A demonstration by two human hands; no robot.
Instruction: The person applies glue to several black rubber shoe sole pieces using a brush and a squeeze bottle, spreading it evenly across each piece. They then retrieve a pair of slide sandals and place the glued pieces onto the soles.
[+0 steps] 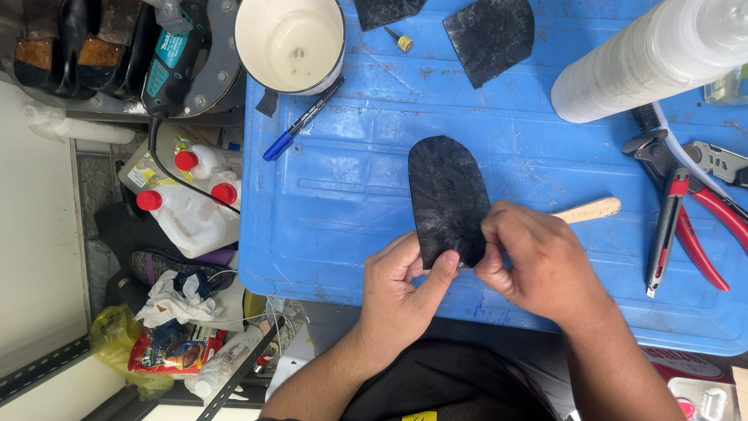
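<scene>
A flat black rubber sole piece, rounded at its far end [448, 199], lies on the blue plastic work surface [351, 203], its near edge at the table's front where both hands meet it. The left hand [401, 292] is closed on that near edge, thumb pressed flat on the top face and fingers curled beneath. The right hand [538, 261] is clenched at the piece's near right corner, fingertips pinched together there; whether a thin layer or only the corner itself is pinched cannot be told. A pale wooden handle [588, 210] projects from behind the right hand toward the right; its working end is hidden, and whether it is held or merely lies under the hand cannot be told.

Judgement on technique: the piece is best kept flat and steadied by the left thumb close to the point being worked, so the rubber does not buckle. Force from the right fingertips is best applied low and along the surface, in short advances, with the left grip moved up as the work proceeds.

Nearby, untouched: a red-handled utility knife [666, 234] and red-handled pliers [705, 234] to the right, a blue marker pen [300, 123] and a white enamel cup [290, 43] at the far left, and a second black rubber piece [489, 35] at the far edge.
</scene>
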